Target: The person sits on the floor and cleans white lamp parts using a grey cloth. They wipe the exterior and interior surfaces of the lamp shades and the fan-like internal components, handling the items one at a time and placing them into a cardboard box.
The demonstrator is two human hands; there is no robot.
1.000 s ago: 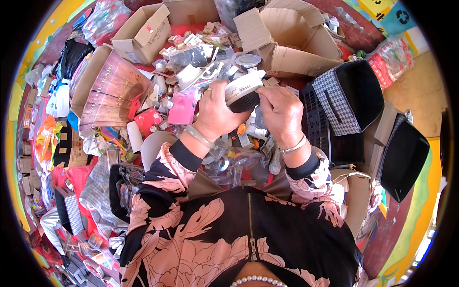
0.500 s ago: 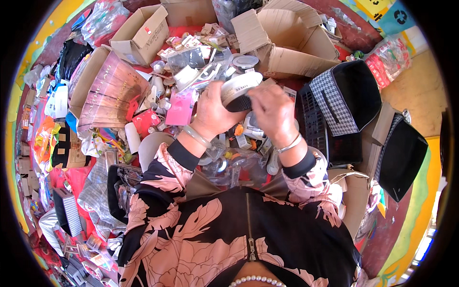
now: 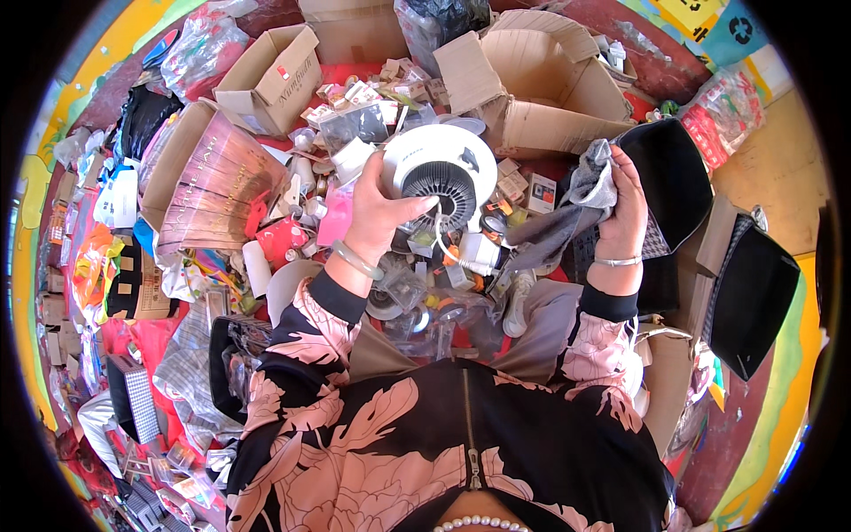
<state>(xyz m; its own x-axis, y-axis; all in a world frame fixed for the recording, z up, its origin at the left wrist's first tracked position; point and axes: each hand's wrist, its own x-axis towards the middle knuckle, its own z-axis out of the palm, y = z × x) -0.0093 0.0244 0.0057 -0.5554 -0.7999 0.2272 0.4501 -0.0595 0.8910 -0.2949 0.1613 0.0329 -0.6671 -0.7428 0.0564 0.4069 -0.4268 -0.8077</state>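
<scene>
My left hand (image 3: 376, 208) grips a round white downlight (image 3: 461, 144) by its left edge, fingers on the rim and thumb over the back. Its dark finned heat sink faces me, and a white cable hangs from the middle. Off to the right, my right hand (image 3: 627, 213) is closed on a grey cloth (image 3: 592, 182), bunched at the top and trailing down toward the light. Beneath both hands lie small boxed parts (image 3: 540, 193) and clear plastic packaging (image 3: 434, 310). A pink card (image 3: 336, 217) lies just left of my left wrist.
An opened cardboard box (image 3: 550, 84) stands at the far right, another carton (image 3: 277, 78) at the far left. Black fabric bins (image 3: 665, 173) with checked sides stand on the right. A pink folded paper piece (image 3: 222, 173) leans in a box on the left. Loose goods cover the surroundings.
The downlight has turned so its finned back faces me. My right hand has moved from beside it out to the right, and a grey cloth now shows in it.
</scene>
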